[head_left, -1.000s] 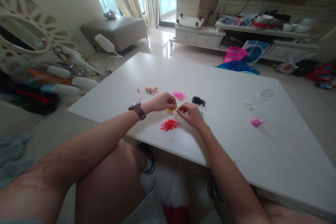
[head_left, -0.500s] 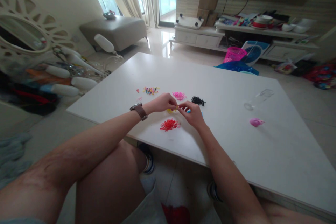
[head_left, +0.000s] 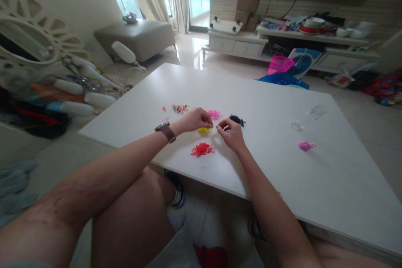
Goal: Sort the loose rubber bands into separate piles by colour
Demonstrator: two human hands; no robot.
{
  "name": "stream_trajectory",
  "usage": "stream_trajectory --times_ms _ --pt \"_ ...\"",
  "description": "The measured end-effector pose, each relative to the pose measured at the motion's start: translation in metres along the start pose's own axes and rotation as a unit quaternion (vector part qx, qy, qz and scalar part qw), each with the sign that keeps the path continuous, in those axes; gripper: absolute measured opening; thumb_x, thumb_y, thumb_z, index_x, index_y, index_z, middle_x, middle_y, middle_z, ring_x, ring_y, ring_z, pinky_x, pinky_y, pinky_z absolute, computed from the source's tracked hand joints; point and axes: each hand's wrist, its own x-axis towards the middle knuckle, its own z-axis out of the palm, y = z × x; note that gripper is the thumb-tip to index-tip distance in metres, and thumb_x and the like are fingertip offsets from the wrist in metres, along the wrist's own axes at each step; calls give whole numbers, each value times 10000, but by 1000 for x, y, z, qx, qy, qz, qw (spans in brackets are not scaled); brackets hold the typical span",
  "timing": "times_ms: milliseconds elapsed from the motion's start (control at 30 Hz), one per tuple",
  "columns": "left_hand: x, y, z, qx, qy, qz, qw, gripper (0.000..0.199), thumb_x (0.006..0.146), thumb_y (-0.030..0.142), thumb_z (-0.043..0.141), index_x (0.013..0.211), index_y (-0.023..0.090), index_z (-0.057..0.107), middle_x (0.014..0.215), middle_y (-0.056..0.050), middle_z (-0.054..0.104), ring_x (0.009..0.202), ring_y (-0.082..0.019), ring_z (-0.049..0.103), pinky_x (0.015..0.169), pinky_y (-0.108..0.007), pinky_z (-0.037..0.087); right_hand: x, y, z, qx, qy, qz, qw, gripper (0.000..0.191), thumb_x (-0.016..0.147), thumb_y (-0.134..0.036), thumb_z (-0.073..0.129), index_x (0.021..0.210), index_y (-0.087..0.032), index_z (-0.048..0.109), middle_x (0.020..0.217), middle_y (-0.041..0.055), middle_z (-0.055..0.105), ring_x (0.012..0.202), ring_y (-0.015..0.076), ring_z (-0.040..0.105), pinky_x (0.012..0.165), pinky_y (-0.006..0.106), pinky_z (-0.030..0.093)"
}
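My left hand (head_left: 198, 119) is pinched on a small yellow rubber band (head_left: 211, 126), just above the yellow pile of bands (head_left: 204, 132). My right hand (head_left: 230, 134) is a little to the right, apart from it, with thumb and fingertips drawn together; anything in them is too small to make out. A bit of blue (head_left: 228, 131) shows beneath the right hand, mostly covered. Around the hands lie a red pile of bands (head_left: 202, 149) nearer me, a pink pile (head_left: 215, 114) behind, a black pile (head_left: 237, 120) behind the right hand, and a mixed-colour pile (head_left: 180, 108) at the left.
The white table (head_left: 266, 159) bears a clear glass-like container (head_left: 297, 126) and a pink object (head_left: 306, 145) at the right. Lamp arms with white shades (head_left: 100, 100) stand by its left edge. A pink basket (head_left: 280, 65) is beyond the far edge.
My hands have come apart from where their fingertips met at the yellow band. The left keeps the band, the right has drawn slightly away, and more of the yellow pile shows.
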Motion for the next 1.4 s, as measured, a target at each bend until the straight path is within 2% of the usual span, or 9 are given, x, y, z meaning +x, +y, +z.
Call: stream_trajectory --times_ms 133,333,633,800,900,1000,1200,1400 --pt "2 -15 -6 3 31 -50 998 125 716 156 710 787 147 813 713 -52 765 652 -158 680 598 -235 469 1 3 -4 -12 48 11 999 195 838 -377 613 745 -205 620 745 28 682 675 158 627 606 265 517" --pt "3 -35 -9 56 46 -83 994 149 693 109 699 768 157 819 700 -45 764 631 -151 666 608 -235 463 -2 5 -7 -11 46 7 999 185 848 -365 614 746 -211 633 733 26 693 653 162 642 630 277 538" --pt "3 -36 -5 84 29 -76 993 223 694 78 677 843 144 829 731 -69 764 624 -146 647 611 -236 463 -1 7 -6 -13 34 6 999 132 812 -317 633 732 -212 642 717 21 702 622 167 648 641 292 554" --pt "4 -37 -8 103 42 -84 990 238 712 80 665 883 127 824 748 -69 760 660 -156 660 642 -249 485 -1 16 -7 -36 32 -12 999 95 825 -280 619 792 -206 668 747 32 715 649 178 662 680 303 556" --pt "4 -40 -12 109 68 -105 986 218 717 86 664 868 134 814 763 -61 762 686 -156 667 666 -247 500 0 26 -9 -77 27 -30 996 114 843 -242 592 853 -196 696 809 48 730 705 188 673 736 317 551" --pt "1 -46 -20 104 113 -155 976 227 740 104 655 905 139 806 772 -53 761 717 -157 677 683 -243 503 5 33 -13 -140 6 -49 989 137 839 -182 576 834 -187 713 827 57 722 729 190 658 765 322 524" --pt "-8 -66 -45 70 246 -273 927 256 765 160 666 982 125 798 812 -82 766 757 -176 684 663 -241 483 33 36 -9 -237 -17 -54 970 175 845 -131 588 818 -180 753 825 62 705 753 188 637 780 301 467" --pt "-17 -82 -53 50 272 -323 905 234 777 177 679 965 118 805 827 -106 766 717 -172 664 651 -243 481 64 39 11 -270 -24 -20 962 180 842 -102 597 818 -173 760 863 80 738 786 190 637 779 286 441"
